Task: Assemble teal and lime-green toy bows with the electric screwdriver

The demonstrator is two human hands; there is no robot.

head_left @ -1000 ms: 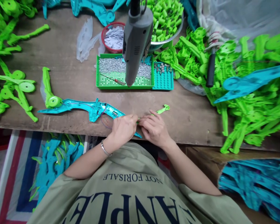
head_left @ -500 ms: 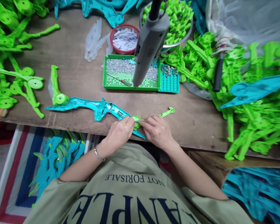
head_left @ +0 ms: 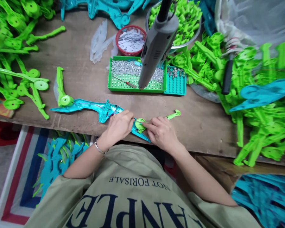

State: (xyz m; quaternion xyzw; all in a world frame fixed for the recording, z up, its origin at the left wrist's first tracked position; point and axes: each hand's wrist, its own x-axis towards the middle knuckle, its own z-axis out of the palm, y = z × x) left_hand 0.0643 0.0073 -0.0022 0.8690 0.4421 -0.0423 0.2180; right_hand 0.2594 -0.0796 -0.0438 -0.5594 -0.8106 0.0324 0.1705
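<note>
A blue plastic toy bow half [head_left: 102,110] lies along the table's front edge, its inner side up. At its right end sits a round green hub [head_left: 140,125], part of a green arm [head_left: 174,114] that sticks out past my right hand. My left hand [head_left: 120,126] is closed over the blue body just left of the hub, fingertips pinched at a thin wire that crosses the hub. My right hand [head_left: 161,133] is curled over the green arm, with its index fingertip on the hub. Another green arm [head_left: 61,88] is fitted at the bow's left end.
A grey electric screwdriver [head_left: 156,50] hangs over a green tray [head_left: 137,90] of screws. Beside it are a teal tray [head_left: 177,85], a red basket [head_left: 130,53] and a bowl of green pieces [head_left: 178,25]. Green arms pile up left [head_left: 11,41] and right [head_left: 270,126].
My left hand has shifted left off the hub onto the blue body, so the hub shows more fully. My right hand stays by the hub. The view has moved slightly.
</note>
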